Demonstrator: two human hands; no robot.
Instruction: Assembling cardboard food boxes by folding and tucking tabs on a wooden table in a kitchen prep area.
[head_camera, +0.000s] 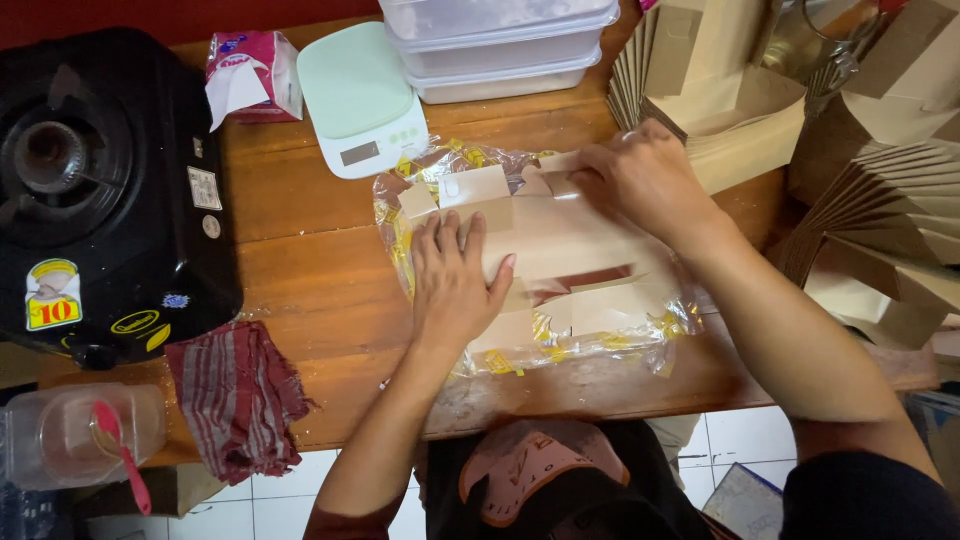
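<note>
Flat under our left hand (452, 285) lay the cardboard box blank (560, 250) on the bench (300, 210), fingers spread; our right hand (640, 175) pinched its far flap, wanting steady pressure while folding.

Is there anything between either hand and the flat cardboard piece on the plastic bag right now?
Nothing visible. The left hand lies flat on the flat cardboard piece, and the right hand pinches its far edge. The cardboard rests on top of the clear plastic bag on the wooden table, so the bag is beneath it, not over it.

Pink tissue pack (252, 72) beside scale's grey screen (359, 153).
</note>
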